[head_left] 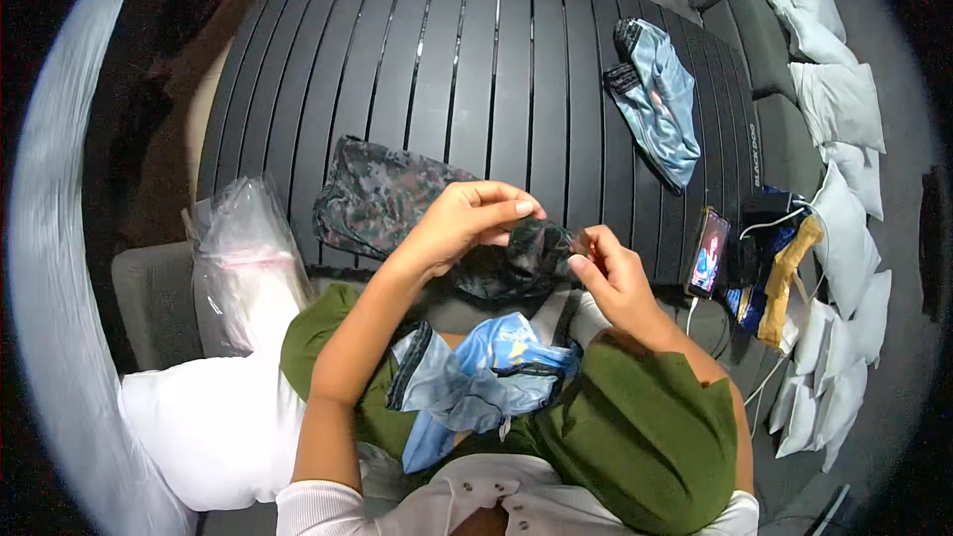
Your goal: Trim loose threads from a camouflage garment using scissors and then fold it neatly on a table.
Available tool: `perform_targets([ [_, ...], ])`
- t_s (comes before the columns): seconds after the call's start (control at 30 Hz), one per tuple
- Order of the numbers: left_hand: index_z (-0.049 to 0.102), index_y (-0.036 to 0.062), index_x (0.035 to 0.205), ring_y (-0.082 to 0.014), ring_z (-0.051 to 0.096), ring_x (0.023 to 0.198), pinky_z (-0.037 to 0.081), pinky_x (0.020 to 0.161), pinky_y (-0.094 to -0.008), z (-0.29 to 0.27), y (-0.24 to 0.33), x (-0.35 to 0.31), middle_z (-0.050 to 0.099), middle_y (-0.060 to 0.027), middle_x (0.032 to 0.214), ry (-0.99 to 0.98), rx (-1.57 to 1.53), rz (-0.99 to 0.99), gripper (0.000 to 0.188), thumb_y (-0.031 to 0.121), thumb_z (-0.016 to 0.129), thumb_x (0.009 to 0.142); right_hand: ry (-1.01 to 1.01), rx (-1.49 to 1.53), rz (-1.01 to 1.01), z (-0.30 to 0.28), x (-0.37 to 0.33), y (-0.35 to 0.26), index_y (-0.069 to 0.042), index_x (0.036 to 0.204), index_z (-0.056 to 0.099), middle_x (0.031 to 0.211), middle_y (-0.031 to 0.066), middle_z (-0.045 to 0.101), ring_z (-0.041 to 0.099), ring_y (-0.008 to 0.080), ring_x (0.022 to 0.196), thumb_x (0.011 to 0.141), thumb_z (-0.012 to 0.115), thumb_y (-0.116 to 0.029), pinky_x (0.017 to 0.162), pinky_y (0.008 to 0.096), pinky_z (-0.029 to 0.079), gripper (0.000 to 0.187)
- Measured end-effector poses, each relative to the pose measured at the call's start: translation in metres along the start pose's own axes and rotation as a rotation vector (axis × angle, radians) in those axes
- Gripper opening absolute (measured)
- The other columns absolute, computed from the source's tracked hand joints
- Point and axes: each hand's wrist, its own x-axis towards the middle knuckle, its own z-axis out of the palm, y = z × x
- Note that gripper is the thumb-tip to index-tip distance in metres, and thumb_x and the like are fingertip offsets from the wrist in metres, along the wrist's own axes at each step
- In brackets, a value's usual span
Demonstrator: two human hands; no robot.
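Over my lap, at the near edge of the dark slatted table [427, 60], both hands pinch a camouflage-patterned cloth [372, 199]. My left hand [462, 223] grips its upper edge between thumb and forefinger. Just to the right, my right hand [615, 278] pinches the cloth's right end. The left part of the fabric lies crumpled on the table, while the rest hangs down between my hands. Below it, a light blue cloth piece [476, 387] with dark trim rests bunched on my lap. Another shiny blue cloth piece [660, 89] with black elastic-looking edges lies at the table's right side.
Clear plastic bags [243, 258] stand at the left beside a white cushion [218, 427]. A lit phone [708, 253] with a white cable leans at the table's right edge, next to a gold and blue package [789, 283]. Several pale cushions [844, 109] line the grey sofa at the right.
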Motion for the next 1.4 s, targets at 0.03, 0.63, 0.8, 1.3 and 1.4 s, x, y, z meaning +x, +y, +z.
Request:
perform_targets([
  [0.03,0.063,0.0042,0.092,-0.0026,0.054,0.07,0.043,0.057,-0.0148,0.0,0.001,0.0,0.063,-0.0013,0.089,0.02,-0.047,-0.002,0.017,0.018,0.059,0.082,0.003,-0.086,-0.031,-0.002,-0.001,-0.003,-0.001,0.092,0.049,0.06,0.0022,0.045,0.043,0.0102,0.054,0.084,0.057,-0.021,0.052,0.0242,0.038,0.023],
  [0.63,0.027,0.0073,0.134,-0.0062,0.058,0.078,0.044,0.067,-0.0154,0.019,0.001,-0.004,0.053,-0.0127,0.112,-0.13,0.038,0.189,0.07,-0.008,0.058,0.073,0.052,-0.52,-0.302,-0.017,-0.007,-0.003,-0.003,0.084,0.055,0.059,0.0109,0.054,0.056,0.028,0.05,0.075,0.065,-0.026,0.045,0.033,0.042,0.027],
  [0.8,0.028,0.0076,0.134,-0.0026,0.052,0.079,0.043,0.071,-0.0167,0.014,0.011,-0.013,0.052,-0.0119,0.113,-0.209,0.152,0.254,0.066,-0.007,0.055,0.076,0.03,-0.577,-0.369,-0.018,-0.009,-0.008,-0.003,0.083,0.055,0.059,0.01,0.055,0.055,0.0264,0.048,0.073,0.067,-0.027,0.043,0.0319,0.041,0.028],
  [1.3,0.032,0.0088,0.133,-0.003,0.047,0.082,0.041,0.074,-0.0171,0.012,0.012,-0.018,0.053,-0.0103,0.112,-0.235,0.287,0.312,0.061,-0.006,0.052,0.078,-0.002,-0.686,-0.436,-0.013,-0.009,-0.015,-0.006,0.072,0.051,0.058,0.0088,0.056,0.056,0.0248,0.047,0.077,0.06,-0.038,0.04,0.033,0.042,0.034],
  [1.4,0.031,0.0087,0.133,-0.0031,0.048,0.083,0.041,0.074,-0.0171,0.012,0.012,-0.018,0.053,-0.0102,0.111,-0.241,0.29,0.328,0.061,-0.006,0.052,0.078,0.002,-0.71,-0.452,-0.013,-0.008,-0.016,-0.006,0.071,0.05,0.057,0.0086,0.056,0.056,0.0246,0.046,0.077,0.06,-0.038,0.04,0.0329,0.041,0.034],
])
